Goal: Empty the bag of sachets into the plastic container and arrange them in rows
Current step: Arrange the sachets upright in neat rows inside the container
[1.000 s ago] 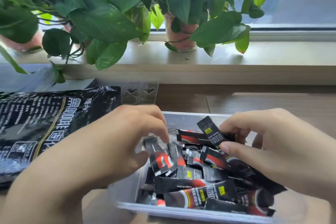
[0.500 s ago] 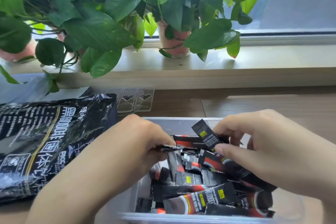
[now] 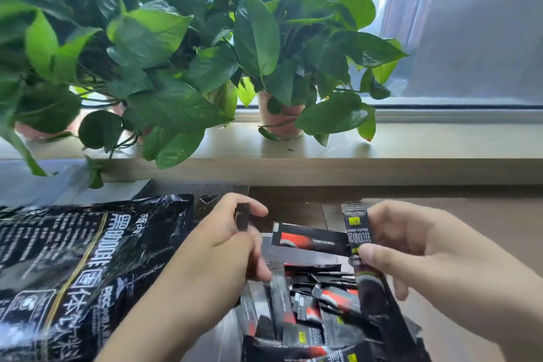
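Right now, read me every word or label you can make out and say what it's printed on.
"黑咖啡": large, on the black bag.
"固体饮料": below that, same bag.
"PICC": small, same bag.
"STANT COFFEE", first letters unclear: upright sachet in the right hand.
"黑咖啡": same sachet.
Too blurred to read: the bag's fine print, the sachet's yellow logo, the loose sachets.

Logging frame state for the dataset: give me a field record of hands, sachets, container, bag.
left hand: pinches blurred sachet, raised
right hand: holds upright sachet; crosswise sachet touching it, grip unclear
container: heap of sachets, no rows yet
bag: lying on table, left of container
background: potted plants on windowsill
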The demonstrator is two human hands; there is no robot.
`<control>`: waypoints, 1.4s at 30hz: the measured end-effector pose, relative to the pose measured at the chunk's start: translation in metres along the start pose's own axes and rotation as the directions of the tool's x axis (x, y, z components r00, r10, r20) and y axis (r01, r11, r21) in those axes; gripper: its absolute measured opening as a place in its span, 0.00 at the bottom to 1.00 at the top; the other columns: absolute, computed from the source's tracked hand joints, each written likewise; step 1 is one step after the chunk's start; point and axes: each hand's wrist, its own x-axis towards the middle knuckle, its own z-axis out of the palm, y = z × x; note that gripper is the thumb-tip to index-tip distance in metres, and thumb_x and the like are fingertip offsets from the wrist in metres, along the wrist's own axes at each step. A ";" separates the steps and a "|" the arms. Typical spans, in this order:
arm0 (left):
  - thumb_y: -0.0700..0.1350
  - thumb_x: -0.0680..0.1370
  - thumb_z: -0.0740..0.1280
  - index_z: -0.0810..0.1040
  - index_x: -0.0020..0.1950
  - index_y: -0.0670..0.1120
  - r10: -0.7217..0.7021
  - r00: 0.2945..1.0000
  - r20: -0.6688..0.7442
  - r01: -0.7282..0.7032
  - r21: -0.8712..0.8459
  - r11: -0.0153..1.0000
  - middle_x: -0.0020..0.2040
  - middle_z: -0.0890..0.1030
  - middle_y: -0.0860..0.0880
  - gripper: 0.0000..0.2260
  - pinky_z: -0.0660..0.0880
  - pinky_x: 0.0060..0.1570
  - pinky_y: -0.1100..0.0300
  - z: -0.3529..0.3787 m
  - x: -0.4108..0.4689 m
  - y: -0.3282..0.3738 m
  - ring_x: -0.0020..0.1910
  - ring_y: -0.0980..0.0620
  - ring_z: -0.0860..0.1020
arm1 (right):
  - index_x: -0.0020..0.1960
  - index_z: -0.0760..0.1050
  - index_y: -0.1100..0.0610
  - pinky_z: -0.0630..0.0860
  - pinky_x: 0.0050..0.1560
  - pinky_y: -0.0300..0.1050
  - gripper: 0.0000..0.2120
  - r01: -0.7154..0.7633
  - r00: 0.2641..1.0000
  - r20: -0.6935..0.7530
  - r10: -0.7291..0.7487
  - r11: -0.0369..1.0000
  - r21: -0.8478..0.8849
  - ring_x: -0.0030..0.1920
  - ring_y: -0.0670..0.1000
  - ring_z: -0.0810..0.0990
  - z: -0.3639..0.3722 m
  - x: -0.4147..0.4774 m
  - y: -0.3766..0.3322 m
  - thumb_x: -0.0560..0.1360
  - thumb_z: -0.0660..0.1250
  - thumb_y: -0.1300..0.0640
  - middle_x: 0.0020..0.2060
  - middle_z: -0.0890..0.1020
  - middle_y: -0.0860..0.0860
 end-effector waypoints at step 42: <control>0.48 0.81 0.61 0.78 0.46 0.60 0.120 0.988 -0.096 -0.121 -0.005 0.993 0.35 0.82 0.55 0.10 0.69 0.39 0.60 0.011 -0.003 -0.003 0.31 0.61 0.74 | 0.51 0.81 0.43 0.83 0.43 0.55 0.12 0.048 0.996 -0.064 -0.060 0.983 -0.178 0.33 0.48 0.82 0.032 0.003 -0.006 0.68 0.73 0.49 0.42 0.85 0.44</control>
